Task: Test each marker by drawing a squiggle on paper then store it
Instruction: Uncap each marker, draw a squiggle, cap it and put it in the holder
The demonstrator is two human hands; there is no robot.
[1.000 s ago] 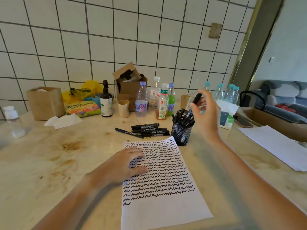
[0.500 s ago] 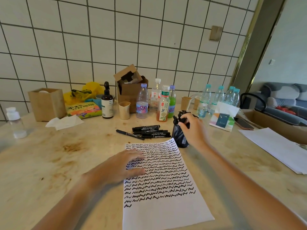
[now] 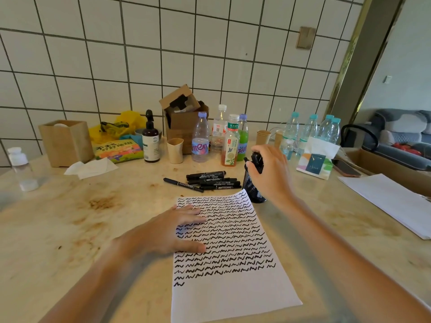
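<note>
A white paper point(image 3: 233, 297) covered with rows of black squiggles lies in front of me. My left hand point(image 3: 168, 231) rests flat on its left edge, fingers straight. Behind the paper's far right corner stands a black mesh pen cup point(image 3: 253, 191) full of black markers point(image 3: 256, 159). My right hand point(image 3: 272, 173) is on top of the cup, its fingers curled round the marker ends sticking out. Several loose black markers point(image 3: 212, 180) lie in a heap left of the cup, with a thinner black pen point(image 3: 182, 184) beside them.
Bottles point(image 3: 200, 138), paper cups point(image 3: 175, 150), a brown pump bottle point(image 3: 151, 143) and cardboard boxes point(image 3: 184, 127) line the tiled wall. A tissue pack point(image 3: 314, 164), a phone point(image 3: 345, 169) and more white sheets point(image 3: 391, 201) lie at the right. A crumpled tissue point(image 3: 91, 169) lies at the left.
My right hand, which held a marker up above the cup, has come down onto the cup and stays on the marker tops. The left hand has not moved.
</note>
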